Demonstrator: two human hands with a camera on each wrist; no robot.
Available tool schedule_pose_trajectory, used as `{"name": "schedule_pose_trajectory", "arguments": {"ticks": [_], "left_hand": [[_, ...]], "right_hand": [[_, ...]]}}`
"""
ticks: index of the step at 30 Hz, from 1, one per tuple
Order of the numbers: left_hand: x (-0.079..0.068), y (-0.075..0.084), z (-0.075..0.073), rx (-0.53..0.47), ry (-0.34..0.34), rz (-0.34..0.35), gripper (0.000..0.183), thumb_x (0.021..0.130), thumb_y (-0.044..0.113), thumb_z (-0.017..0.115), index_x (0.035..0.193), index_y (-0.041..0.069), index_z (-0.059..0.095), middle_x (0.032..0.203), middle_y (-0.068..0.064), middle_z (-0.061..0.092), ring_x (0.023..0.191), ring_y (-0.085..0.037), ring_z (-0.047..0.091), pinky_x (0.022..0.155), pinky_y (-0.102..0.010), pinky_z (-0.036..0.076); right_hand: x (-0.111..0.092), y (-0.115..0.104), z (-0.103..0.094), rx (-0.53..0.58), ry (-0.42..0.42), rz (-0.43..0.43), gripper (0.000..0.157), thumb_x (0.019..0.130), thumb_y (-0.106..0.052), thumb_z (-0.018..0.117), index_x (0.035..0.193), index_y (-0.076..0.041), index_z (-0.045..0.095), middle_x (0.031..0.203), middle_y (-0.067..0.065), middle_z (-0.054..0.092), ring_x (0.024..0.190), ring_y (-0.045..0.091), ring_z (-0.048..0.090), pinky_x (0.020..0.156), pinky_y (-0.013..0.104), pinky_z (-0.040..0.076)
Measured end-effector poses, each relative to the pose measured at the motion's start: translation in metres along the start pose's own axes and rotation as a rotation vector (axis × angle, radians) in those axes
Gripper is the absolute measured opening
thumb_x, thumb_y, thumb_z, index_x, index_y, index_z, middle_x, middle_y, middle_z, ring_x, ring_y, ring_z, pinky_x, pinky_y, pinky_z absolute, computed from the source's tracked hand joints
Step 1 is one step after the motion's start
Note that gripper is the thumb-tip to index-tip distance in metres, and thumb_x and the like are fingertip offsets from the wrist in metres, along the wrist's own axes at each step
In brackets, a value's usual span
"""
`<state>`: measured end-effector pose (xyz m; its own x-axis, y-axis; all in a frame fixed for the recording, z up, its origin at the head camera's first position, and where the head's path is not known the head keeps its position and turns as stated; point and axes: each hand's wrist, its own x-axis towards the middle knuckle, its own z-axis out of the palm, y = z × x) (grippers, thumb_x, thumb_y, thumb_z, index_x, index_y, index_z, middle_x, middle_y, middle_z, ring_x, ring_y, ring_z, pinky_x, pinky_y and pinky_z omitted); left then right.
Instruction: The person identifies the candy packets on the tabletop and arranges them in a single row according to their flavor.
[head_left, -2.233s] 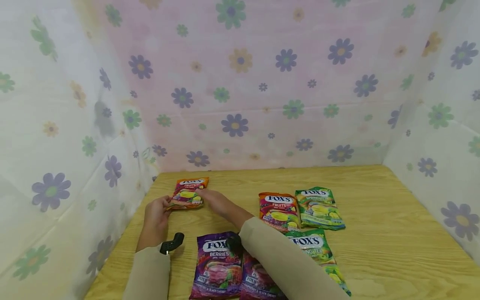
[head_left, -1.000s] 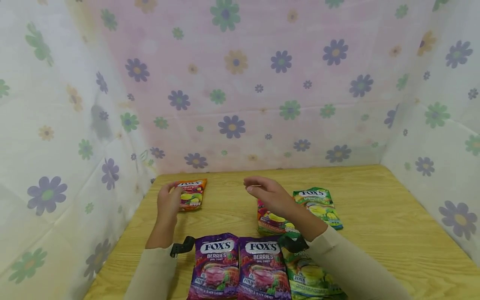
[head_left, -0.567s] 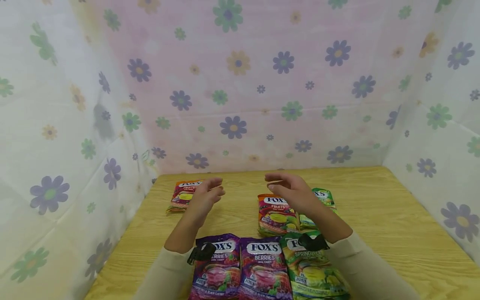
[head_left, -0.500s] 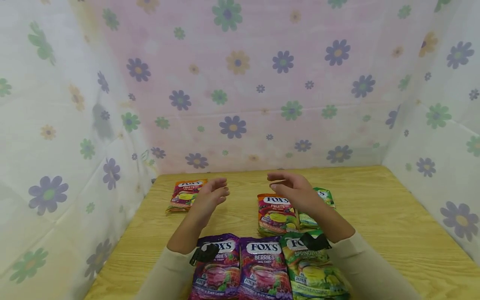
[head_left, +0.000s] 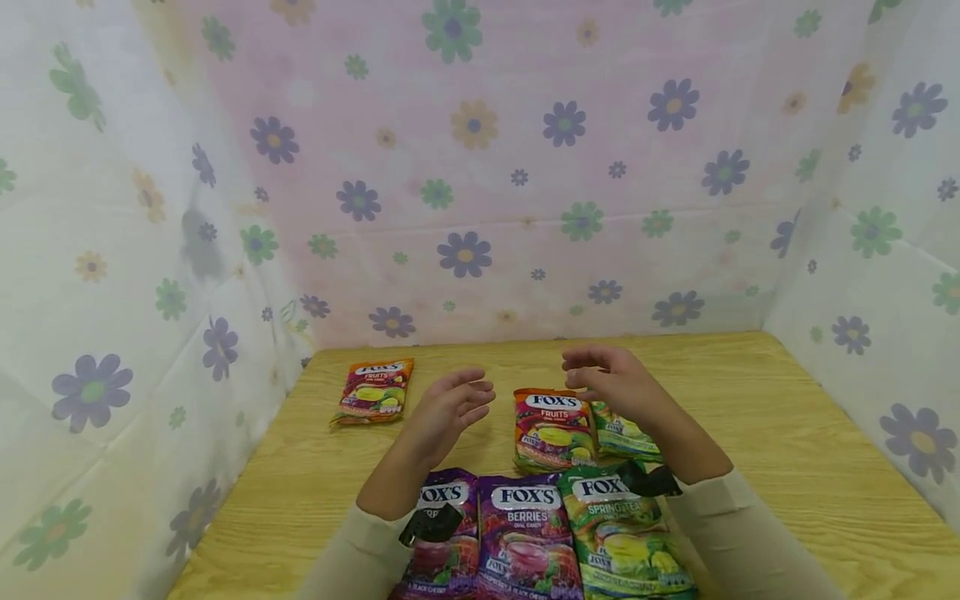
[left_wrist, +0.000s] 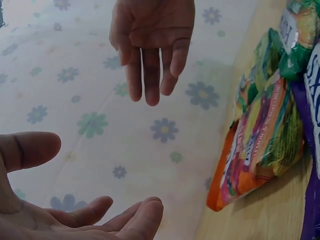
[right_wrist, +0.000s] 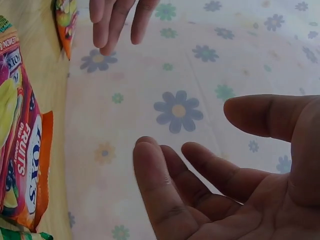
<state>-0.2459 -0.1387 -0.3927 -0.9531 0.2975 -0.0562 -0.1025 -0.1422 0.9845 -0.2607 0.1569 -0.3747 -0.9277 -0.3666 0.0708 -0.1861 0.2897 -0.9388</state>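
My left hand [head_left: 444, 417] hovers over the middle of the table, its fingers relaxed and nothing in them. To the right, my right hand [head_left: 618, 383] is also raised and holds nothing; its fingers are loosely bent. Below it lie an orange-red Fox's Fruits candy bag [head_left: 553, 433] and a green Fox's Spring Tea bag [head_left: 626, 435], the latter partly hidden by the hand. Another Fruits bag [head_left: 373, 392] lies apart at the back left. Both wrist views show thumb and fingers well apart.
In the front row lie a purple Berries bag [head_left: 442, 560] partly behind the left wrist, a second Berries bag [head_left: 528, 542] and a larger Spring Tea bag [head_left: 626, 542]. Flowered cloth [head_left: 517, 225] walls the wooden table [head_left: 787, 442] at the back and both sides.
Both hands were at the back-left Fruits bag. The right hand left it first and moved right; the left hand then let go and also moved right. That bag stays at the back left.
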Motion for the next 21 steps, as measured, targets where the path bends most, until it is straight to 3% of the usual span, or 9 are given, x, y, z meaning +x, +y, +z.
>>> {"name": "schedule_pose_trajectory", "arguments": {"ticks": [12, 21], "left_hand": [[0.004, -0.017, -0.004, -0.021, -0.01, -0.057, 0.054, 0.102, 0.009, 0.049, 0.153, -0.005, 0.037, 0.152, -0.03, 0.041, 0.143, -0.044, 0.044, 0.123, -0.055, 0.032], [0.014, -0.035, -0.012, -0.078, -0.043, -0.155, 0.057, 0.106, 0.013, 0.045, 0.156, -0.008, 0.03, 0.161, -0.033, 0.029, 0.151, -0.048, 0.031, 0.124, -0.055, 0.03]], "right_hand": [[-0.001, 0.01, -0.014, -0.053, -0.023, 0.082, 0.051, 0.107, -0.029, 0.058, 0.147, 0.001, 0.05, 0.144, 0.025, 0.058, 0.122, 0.043, 0.064, 0.099, 0.052, 0.058], [0.007, 0.031, -0.021, -0.112, -0.046, 0.246, 0.059, 0.105, -0.033, 0.059, 0.146, 0.008, 0.047, 0.124, 0.026, 0.068, 0.102, 0.036, 0.073, 0.084, 0.044, 0.064]]}}
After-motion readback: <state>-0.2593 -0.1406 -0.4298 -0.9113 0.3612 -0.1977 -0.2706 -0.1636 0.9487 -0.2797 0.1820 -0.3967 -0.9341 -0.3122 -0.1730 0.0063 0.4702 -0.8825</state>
